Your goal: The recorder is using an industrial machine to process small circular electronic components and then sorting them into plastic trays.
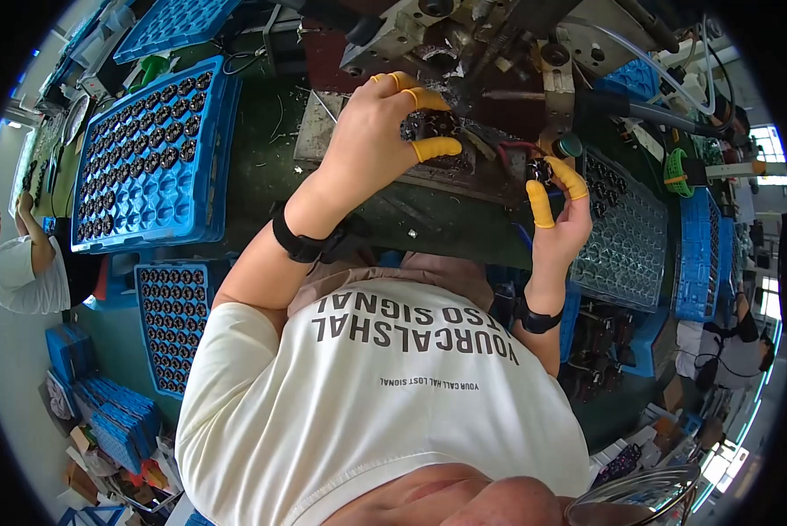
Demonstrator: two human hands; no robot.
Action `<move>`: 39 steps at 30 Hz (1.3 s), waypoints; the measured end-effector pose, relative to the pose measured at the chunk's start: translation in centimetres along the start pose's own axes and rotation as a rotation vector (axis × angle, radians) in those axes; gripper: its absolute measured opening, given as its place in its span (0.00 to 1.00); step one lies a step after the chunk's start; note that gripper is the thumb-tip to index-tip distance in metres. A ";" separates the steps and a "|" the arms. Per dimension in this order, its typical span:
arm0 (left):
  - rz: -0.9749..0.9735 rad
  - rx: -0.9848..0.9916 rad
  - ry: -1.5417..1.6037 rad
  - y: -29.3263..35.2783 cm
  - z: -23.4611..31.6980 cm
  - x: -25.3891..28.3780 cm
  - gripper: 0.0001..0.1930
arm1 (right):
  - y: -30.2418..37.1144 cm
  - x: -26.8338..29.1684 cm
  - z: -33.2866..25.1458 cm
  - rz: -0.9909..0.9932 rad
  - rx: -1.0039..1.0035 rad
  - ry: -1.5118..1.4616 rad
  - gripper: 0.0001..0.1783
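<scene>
My left hand [372, 131], with yellow finger cots on its fingers, reaches over the metal base [323, 127] of a machine. Its thumb and fingers are spread apart on either side of a dark spot on the fixture; I cannot make out whether a part sits there. To the right, my right hand [562, 219], also in yellow cots, pinches a small round black part with shiny metal bits [539, 171] between thumb and fingers. This part is close to a dark green round knob [569, 145] and a red wire [518, 145].
At the left stands a blue tray [221, 149] with rows of black round parts, with another filled tray [173, 329] below it. A clear pocketed tray [617, 237] lies right of my right hand. Machine blocks [558, 88] and hoses hang ahead. Other people are at both sides.
</scene>
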State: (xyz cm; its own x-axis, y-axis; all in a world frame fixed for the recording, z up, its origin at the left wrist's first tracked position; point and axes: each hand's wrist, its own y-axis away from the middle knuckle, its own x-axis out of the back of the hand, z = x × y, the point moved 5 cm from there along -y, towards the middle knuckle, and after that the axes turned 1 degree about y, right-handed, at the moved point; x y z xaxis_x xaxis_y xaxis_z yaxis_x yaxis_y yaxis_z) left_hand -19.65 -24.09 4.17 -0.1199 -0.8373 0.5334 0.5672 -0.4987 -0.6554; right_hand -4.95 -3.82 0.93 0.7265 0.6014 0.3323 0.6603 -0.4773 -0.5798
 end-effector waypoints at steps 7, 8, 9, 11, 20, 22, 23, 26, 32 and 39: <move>-0.164 0.125 0.123 -0.8 -0.8 -0.5 0.23 | 0.7 1.2 1.7 -0.014 -0.055 0.087 0.22; -0.163 0.128 0.117 -0.7 -0.6 -0.6 0.23 | 0.7 1.2 2.0 -0.018 -0.049 0.106 0.22; -0.180 0.128 0.042 -0.6 -0.5 -0.9 0.24 | 0.6 1.1 2.3 -0.022 -0.042 0.124 0.22; -0.196 0.130 -0.039 -0.5 -0.6 -1.0 0.25 | 0.3 1.1 1.9 -0.004 -0.017 0.161 0.22; -0.125 0.014 -0.187 0.3 0.5 -1.3 0.21 | 0.4 2.7 2.4 0.056 0.044 0.362 0.21; -0.103 0.151 0.035 0.5 -0.3 -1.2 0.21 | 0.3 2.9 2.5 0.055 0.060 0.385 0.22; -0.099 0.153 0.034 0.5 -0.5 -1.2 0.21 | 0.3 3.0 2.5 0.055 0.074 0.407 0.22; -0.062 0.134 0.153 0.6 -0.7 -1.2 0.20 | 0.2 2.1 2.0 0.045 0.090 0.247 0.24; -0.025 0.167 0.364 1.3 -1.8 -1.7 0.20 | 0.1 -5.5 -4.1 -0.297 0.388 0.031 0.25; -0.023 0.136 0.402 1.7 -2.3 -2.1 0.20 | -0.8 -9.0 -4.8 -0.322 0.500 0.128 0.25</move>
State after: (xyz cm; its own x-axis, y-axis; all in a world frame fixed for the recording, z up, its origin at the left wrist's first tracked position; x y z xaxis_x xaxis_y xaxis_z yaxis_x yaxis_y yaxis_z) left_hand -20.25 -23.66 0.70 -0.4269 -0.8605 0.2780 0.6599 -0.5066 -0.5549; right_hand -11.13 -11.93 2.00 0.5423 0.5690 0.6182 0.7040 0.0938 -0.7040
